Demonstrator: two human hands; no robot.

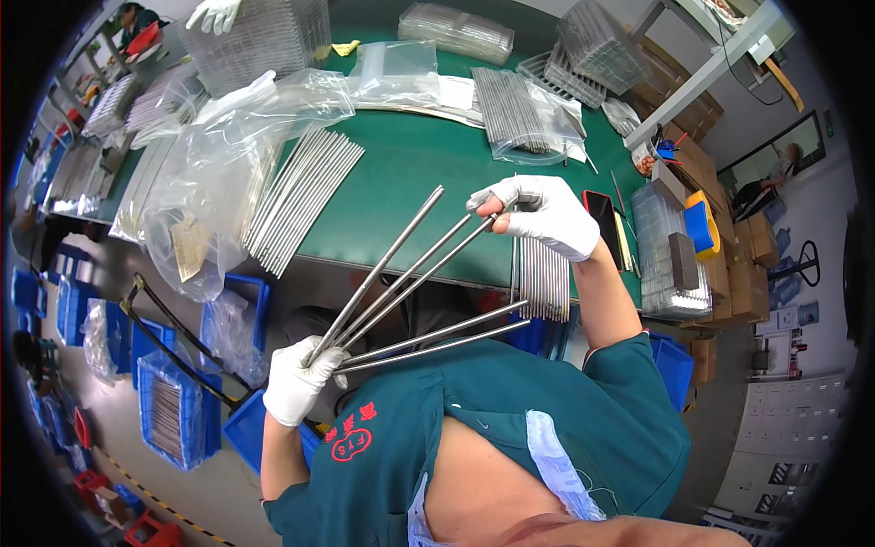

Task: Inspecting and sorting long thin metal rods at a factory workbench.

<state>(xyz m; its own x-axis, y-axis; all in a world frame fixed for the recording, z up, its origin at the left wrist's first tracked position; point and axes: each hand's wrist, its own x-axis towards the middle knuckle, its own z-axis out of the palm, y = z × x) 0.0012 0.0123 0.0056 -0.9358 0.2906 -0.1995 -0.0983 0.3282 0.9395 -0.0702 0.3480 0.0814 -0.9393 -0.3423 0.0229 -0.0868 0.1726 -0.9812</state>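
Metal rods [401,287], five or so, fanned out over the edge of the green table [410,164]. Bunched at one end in the gloved left hand [296,378], fist closed tight. Top rod's far tip pinched by the gloved right hand [538,214]. More rods [301,196] lying nearby, plus plastic bags [228,155].
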